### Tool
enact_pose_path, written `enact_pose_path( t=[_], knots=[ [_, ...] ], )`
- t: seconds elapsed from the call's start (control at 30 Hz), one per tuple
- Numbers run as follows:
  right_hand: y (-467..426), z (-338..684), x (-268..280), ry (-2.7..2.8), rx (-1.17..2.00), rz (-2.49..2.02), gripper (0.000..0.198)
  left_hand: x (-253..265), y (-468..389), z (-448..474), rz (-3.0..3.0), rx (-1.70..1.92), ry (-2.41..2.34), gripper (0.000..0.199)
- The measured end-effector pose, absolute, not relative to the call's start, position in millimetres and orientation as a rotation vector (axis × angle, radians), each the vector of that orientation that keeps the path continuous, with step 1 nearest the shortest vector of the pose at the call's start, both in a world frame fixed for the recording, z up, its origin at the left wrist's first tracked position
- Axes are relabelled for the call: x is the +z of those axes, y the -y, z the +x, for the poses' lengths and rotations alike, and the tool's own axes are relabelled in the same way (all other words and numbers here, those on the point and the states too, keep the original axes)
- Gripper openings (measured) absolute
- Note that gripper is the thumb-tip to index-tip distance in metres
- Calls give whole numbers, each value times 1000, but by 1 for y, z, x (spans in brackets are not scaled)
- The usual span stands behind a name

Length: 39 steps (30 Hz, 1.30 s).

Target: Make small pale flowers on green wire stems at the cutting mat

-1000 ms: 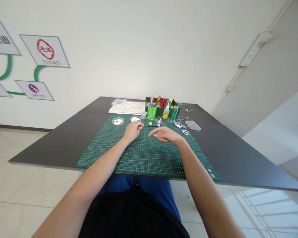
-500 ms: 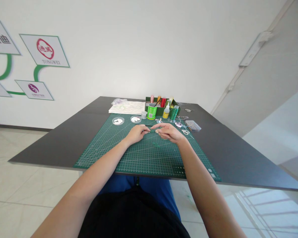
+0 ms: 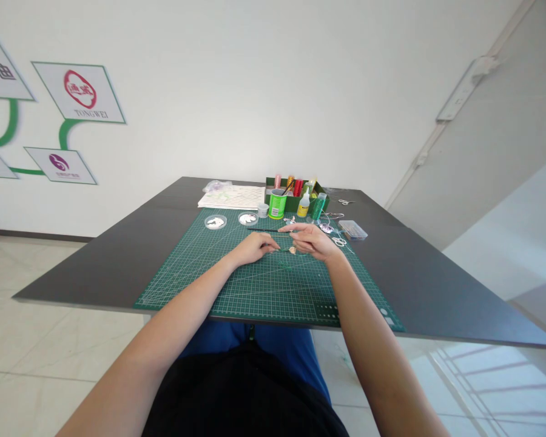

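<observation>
My left hand [image 3: 253,247] is low over the green cutting mat [image 3: 246,285], its thumb and fingers pinching a thin green stem. A small pale, petal-like piece [image 3: 292,249] shows at the stem's right end, just below my right hand [image 3: 313,241]. That hand has its index finger stretched toward the left, while the thumb and other fingers are curled together. Whatever they pinch is too small to make out. Behind both hands lies a thin dark brush-like stick [image 3: 261,230]. A bit of green thread [image 3: 284,264] rests on the mat.
Two shallow dishes [image 3: 215,222] with white pieces stand at the mat's back left. Behind are a green can [image 3: 277,204], a glue bottle [image 3: 304,204] and a box of thread spools [image 3: 271,183]. White-handled scissors [image 3: 339,241] and a clear plastic case [image 3: 352,230] lie right.
My right hand has come off the pale piece, which now shows below its fingers. My left hand has shifted slightly right and nearer me with the stem. More of the dark stick is visible.
</observation>
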State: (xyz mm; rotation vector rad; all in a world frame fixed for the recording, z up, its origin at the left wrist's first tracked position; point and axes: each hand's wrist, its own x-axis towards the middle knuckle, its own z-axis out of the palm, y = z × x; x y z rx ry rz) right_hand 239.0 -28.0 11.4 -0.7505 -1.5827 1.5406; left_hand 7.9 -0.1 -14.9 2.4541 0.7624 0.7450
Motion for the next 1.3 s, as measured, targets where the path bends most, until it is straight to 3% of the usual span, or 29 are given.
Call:
enact_pose_path(
  t=[1.3],
  knots=[
    [5, 248, -11, 1505, 1449, -1036, 57, -8, 6, 13, 2380, 859, -733, 13]
  ],
)
